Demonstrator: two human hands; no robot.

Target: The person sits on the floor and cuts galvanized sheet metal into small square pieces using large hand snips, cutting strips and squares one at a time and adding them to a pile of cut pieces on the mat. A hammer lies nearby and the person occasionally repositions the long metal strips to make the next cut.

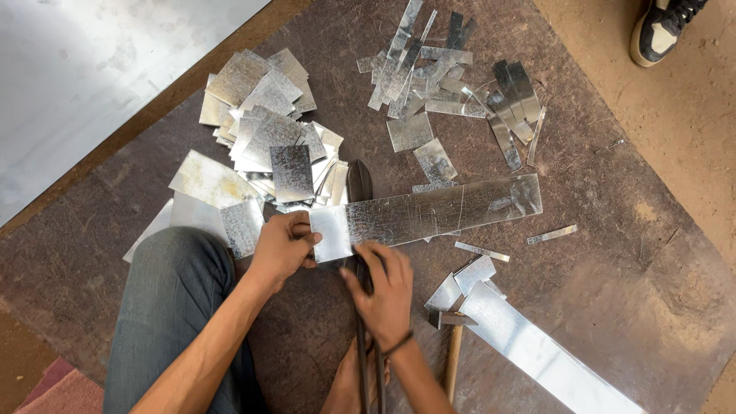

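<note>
Head view, steeply down, close

Hammer [453, 337] between shears [360, 230] and strip [537, 353]

No packages, labels, signs or screens in view, only bare metal pieces on a mat

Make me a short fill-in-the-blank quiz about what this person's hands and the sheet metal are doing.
1. The left hand grips one end of a long metal ____.
2. The right hand holds the handles of the ____.
3. A hammer with a ____ handle lies by the right wrist.
4. The pile of cut rectangles lies on the person's ____ side.

Missing words: strip; shears; wooden; left
</note>
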